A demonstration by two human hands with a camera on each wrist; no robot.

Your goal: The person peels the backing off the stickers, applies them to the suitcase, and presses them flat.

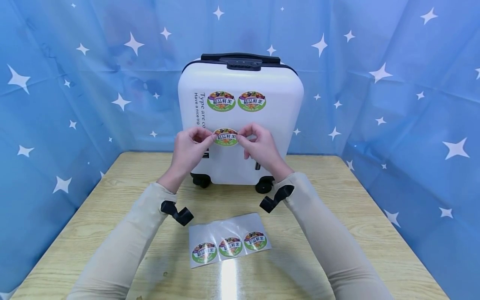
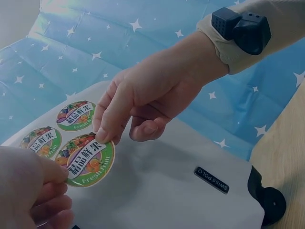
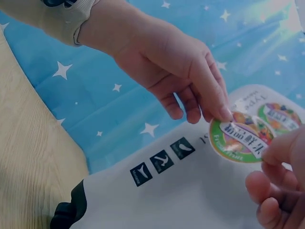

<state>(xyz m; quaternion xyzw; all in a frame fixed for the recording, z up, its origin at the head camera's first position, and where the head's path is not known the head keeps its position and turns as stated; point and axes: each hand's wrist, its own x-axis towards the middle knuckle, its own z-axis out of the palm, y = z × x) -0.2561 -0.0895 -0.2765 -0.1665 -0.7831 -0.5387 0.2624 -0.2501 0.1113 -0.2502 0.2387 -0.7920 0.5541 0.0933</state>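
Note:
An oval fruit sticker [image 1: 225,137] is stretched between both hands in front of the white suitcase [image 1: 240,166]. My left hand [image 1: 188,150] pinches its left edge between thumb and index finger, and my right hand [image 1: 261,146] pinches the opposite edge. In the left wrist view the sticker [image 2: 88,162] lies close over the suitcase face; I cannot tell whether it touches. Two matching stickers, one on the left [image 1: 221,101] and one on the right [image 1: 252,101], are stuck side by side higher up on the case.
A backing sheet [image 1: 228,227] with three more fruit stickers lies on the wooden table [image 1: 322,233] in front of the suitcase. The case stands upright on black wheels [image 1: 264,186], with a black handle [image 1: 240,58] on top. Blue star-patterned cloth [image 1: 240,25] hangs behind and at both sides.

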